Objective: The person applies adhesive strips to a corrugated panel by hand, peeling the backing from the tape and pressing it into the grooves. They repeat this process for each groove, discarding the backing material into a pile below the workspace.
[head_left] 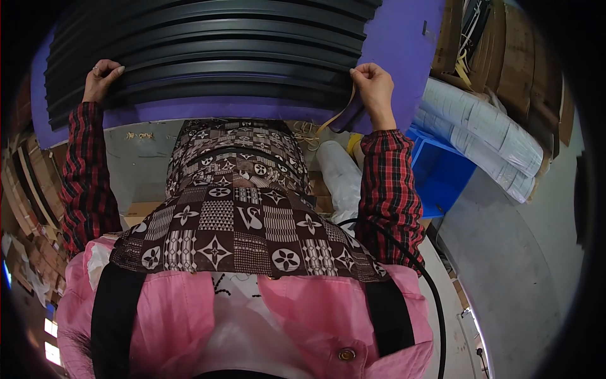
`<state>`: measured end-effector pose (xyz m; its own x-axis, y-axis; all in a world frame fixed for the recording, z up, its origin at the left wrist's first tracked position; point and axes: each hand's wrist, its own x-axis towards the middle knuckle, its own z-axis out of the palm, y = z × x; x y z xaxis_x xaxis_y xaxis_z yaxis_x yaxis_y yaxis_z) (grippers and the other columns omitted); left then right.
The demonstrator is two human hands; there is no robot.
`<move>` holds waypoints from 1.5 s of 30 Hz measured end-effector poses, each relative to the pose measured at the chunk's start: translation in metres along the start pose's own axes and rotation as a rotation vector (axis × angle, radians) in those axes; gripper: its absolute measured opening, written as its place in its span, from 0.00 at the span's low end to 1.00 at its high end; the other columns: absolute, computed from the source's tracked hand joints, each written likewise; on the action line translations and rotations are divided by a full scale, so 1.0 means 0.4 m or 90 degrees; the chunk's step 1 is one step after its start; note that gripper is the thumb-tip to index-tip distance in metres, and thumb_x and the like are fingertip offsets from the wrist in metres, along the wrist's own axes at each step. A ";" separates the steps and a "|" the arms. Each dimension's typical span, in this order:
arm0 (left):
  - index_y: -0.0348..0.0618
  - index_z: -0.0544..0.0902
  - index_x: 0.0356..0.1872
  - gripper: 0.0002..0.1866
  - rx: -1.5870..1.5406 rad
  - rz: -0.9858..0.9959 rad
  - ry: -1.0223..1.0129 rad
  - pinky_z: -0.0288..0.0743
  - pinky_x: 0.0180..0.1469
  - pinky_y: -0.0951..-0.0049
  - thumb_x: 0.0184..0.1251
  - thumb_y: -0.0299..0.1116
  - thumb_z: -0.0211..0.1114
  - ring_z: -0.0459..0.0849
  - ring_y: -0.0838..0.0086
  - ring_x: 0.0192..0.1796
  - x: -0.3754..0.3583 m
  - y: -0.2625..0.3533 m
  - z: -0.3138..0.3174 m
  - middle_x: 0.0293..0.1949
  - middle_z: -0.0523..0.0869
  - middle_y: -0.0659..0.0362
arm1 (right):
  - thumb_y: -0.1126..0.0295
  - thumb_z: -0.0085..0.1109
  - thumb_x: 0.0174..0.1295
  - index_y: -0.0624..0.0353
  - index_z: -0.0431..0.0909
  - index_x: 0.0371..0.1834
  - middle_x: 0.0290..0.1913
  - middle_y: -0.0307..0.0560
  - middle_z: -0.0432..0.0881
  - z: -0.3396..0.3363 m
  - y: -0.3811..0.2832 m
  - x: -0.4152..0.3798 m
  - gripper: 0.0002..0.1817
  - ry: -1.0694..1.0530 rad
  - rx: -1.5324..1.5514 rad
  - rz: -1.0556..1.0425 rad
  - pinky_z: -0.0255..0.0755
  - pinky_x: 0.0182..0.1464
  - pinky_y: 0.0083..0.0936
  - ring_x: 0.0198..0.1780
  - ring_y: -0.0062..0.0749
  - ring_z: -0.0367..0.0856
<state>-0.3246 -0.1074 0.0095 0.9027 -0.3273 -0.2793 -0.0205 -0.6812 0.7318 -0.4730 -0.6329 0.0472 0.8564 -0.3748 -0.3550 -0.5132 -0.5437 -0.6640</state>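
Several long black strips [214, 50] lie side by side on a purple table top [398, 38]. My left hand [101, 77] rests on the near strip at its left end, fingers curled over it. At the right end of the same strip, my right hand [374, 85] is closed on a thin tan band [338, 115] that hangs down off the table's edge. Both sleeves are red plaid, and a patterned brown apron [240, 202] covers my front.
A blue bin [442, 170] stands on the floor to the right. Beside it lie white wrapped rolls [486, 132], with wooden boards [505, 44] behind. A white bundle [338, 170] sits under the table, and tan scraps litter the grey floor [136, 151].
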 end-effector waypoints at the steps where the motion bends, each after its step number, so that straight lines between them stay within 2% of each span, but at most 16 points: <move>1: 0.39 0.77 0.27 0.08 0.042 -0.069 -0.012 0.65 0.41 0.79 0.48 0.32 0.64 0.73 0.79 0.36 0.002 0.010 -0.005 0.28 0.75 0.63 | 0.72 0.57 0.48 0.64 0.74 0.26 0.20 0.35 0.74 -0.006 -0.007 -0.003 0.06 -0.014 -0.058 -0.014 0.61 0.25 0.10 0.21 0.14 0.68; 2: 0.39 0.78 0.28 0.09 0.084 -0.138 -0.025 0.67 0.40 0.78 0.47 0.32 0.63 0.74 0.77 0.35 0.006 0.031 -0.006 0.29 0.76 0.61 | 0.72 0.57 0.48 0.64 0.74 0.26 0.20 0.35 0.74 -0.012 -0.003 -0.004 0.06 -0.010 -0.056 -0.014 0.61 0.25 0.10 0.21 0.14 0.68; 4: 0.38 0.77 0.31 0.10 0.274 0.052 0.004 0.69 0.40 0.75 0.47 0.32 0.62 0.76 0.72 0.35 0.038 0.073 0.015 0.30 0.77 0.57 | 0.72 0.56 0.48 0.64 0.74 0.27 0.21 0.35 0.74 -0.022 -0.005 0.000 0.07 -0.098 0.097 0.056 0.61 0.25 0.09 0.22 0.14 0.68; 7: 0.40 0.77 0.30 0.08 0.127 0.295 0.063 0.70 0.38 0.71 0.52 0.32 0.56 0.76 0.63 0.35 0.076 0.457 0.292 0.30 0.77 0.54 | 0.72 0.56 0.49 0.64 0.74 0.29 0.23 0.35 0.75 -0.053 -0.018 0.009 0.07 -0.168 0.288 0.169 0.61 0.25 0.09 0.22 0.13 0.68; 10: 0.44 0.78 0.27 0.07 0.013 0.440 0.075 0.67 0.35 0.68 0.50 0.34 0.56 0.75 0.64 0.34 0.125 0.624 0.622 0.25 0.76 0.57 | 0.72 0.55 0.49 0.64 0.75 0.30 0.24 0.35 0.75 -0.051 0.025 0.026 0.08 -0.187 0.293 0.115 0.62 0.27 0.09 0.24 0.15 0.70; 13: 0.49 0.80 0.28 0.08 0.061 0.379 0.017 0.62 0.41 0.69 0.50 0.38 0.57 0.73 0.69 0.38 0.104 0.695 0.743 0.28 0.77 0.61 | 0.72 0.55 0.45 0.62 0.76 0.32 0.25 0.42 0.78 -0.036 0.053 0.026 0.10 -0.076 0.100 -0.022 0.67 0.27 0.18 0.24 0.21 0.75; 17: 0.50 0.80 0.29 0.08 0.095 0.339 0.012 0.60 0.43 0.68 0.51 0.38 0.56 0.72 0.70 0.40 0.095 0.709 0.742 0.30 0.77 0.63 | 0.72 0.56 0.45 0.58 0.75 0.33 0.25 0.40 0.77 -0.045 0.007 0.002 0.10 -0.040 -0.072 -0.093 0.67 0.30 0.16 0.27 0.20 0.74; 19: 0.50 0.80 0.29 0.09 0.100 0.323 -0.008 0.60 0.43 0.68 0.51 0.39 0.56 0.72 0.71 0.40 0.096 0.709 0.737 0.30 0.77 0.63 | 0.70 0.57 0.43 0.54 0.76 0.31 0.25 0.43 0.76 -0.035 0.007 -0.009 0.09 0.058 -0.222 -0.269 0.68 0.29 0.21 0.27 0.28 0.76; 26: 0.51 0.81 0.28 0.08 0.127 0.286 0.009 0.58 0.44 0.68 0.50 0.40 0.56 0.72 0.71 0.41 0.098 0.716 0.737 0.30 0.78 0.64 | 0.66 0.54 0.43 0.51 0.74 0.22 0.23 0.41 0.73 0.028 0.001 -0.028 0.04 0.204 -0.342 -0.258 0.67 0.25 0.31 0.27 0.39 0.73; 29: 0.52 0.81 0.27 0.08 0.143 0.267 0.003 0.57 0.44 0.68 0.49 0.39 0.56 0.72 0.71 0.40 0.103 0.723 0.739 0.30 0.78 0.64 | 0.68 0.57 0.43 0.53 0.75 0.26 0.21 0.39 0.72 0.039 0.013 -0.029 0.06 0.236 -0.216 -0.261 0.67 0.25 0.25 0.25 0.31 0.74; 31: 0.51 0.81 0.28 0.09 0.153 0.289 0.021 0.57 0.45 0.68 0.50 0.40 0.56 0.72 0.71 0.40 0.112 0.724 0.736 0.30 0.78 0.64 | 0.71 0.56 0.49 0.59 0.75 0.28 0.18 0.35 0.71 0.040 -0.014 -0.053 0.05 0.223 0.301 -0.218 0.63 0.21 0.17 0.21 0.19 0.69; 34: 0.50 0.80 0.32 0.11 0.079 0.362 0.069 0.58 0.45 0.68 0.51 0.41 0.55 0.72 0.71 0.38 0.086 0.715 0.732 0.31 0.77 0.62 | 0.75 0.51 0.53 0.62 0.72 0.35 0.26 0.37 0.73 -0.051 -0.085 -0.113 0.07 0.162 0.678 -0.087 0.63 0.27 0.11 0.26 0.16 0.69; 35: 0.48 0.79 0.35 0.13 -0.001 0.409 0.110 0.59 0.45 0.68 0.52 0.42 0.55 0.72 0.70 0.38 0.086 0.723 0.714 0.33 0.77 0.61 | 0.75 0.51 0.53 0.62 0.72 0.35 0.26 0.37 0.73 -0.068 -0.090 -0.125 0.07 0.174 0.677 -0.103 0.63 0.27 0.11 0.26 0.16 0.69; 39: 0.40 0.76 0.38 0.13 -0.412 0.306 -0.269 0.65 0.34 0.79 0.58 0.38 0.53 0.71 0.80 0.35 0.016 0.783 0.689 0.30 0.75 0.62 | 0.75 0.52 0.53 0.63 0.71 0.37 0.30 0.40 0.74 -0.101 -0.089 -0.201 0.08 0.159 0.798 -0.088 0.65 0.30 0.11 0.28 0.18 0.71; 43: 0.40 0.75 0.37 0.13 -0.345 0.311 -0.353 0.66 0.27 0.79 0.58 0.39 0.52 0.70 0.81 0.24 -0.047 0.768 0.600 0.21 0.73 0.61 | 0.76 0.52 0.52 0.63 0.71 0.36 0.29 0.40 0.75 -0.062 -0.177 -0.290 0.08 0.165 0.811 -0.123 0.64 0.31 0.11 0.28 0.18 0.71; 45: 0.41 0.74 0.35 0.11 -0.263 0.349 -0.257 0.68 0.27 0.76 0.58 0.37 0.52 0.73 0.75 0.23 -0.098 0.739 0.519 0.20 0.74 0.58 | 0.76 0.51 0.53 0.62 0.71 0.36 0.31 0.40 0.74 -0.026 -0.214 -0.338 0.07 0.188 0.773 -0.197 0.65 0.33 0.13 0.32 0.20 0.71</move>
<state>-0.4554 -0.4319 0.1077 0.5825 -0.8118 0.0413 -0.1841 -0.0823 0.9795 -0.5455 -0.5433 0.1588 0.8055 -0.5921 -0.0250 0.2158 0.3323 -0.9181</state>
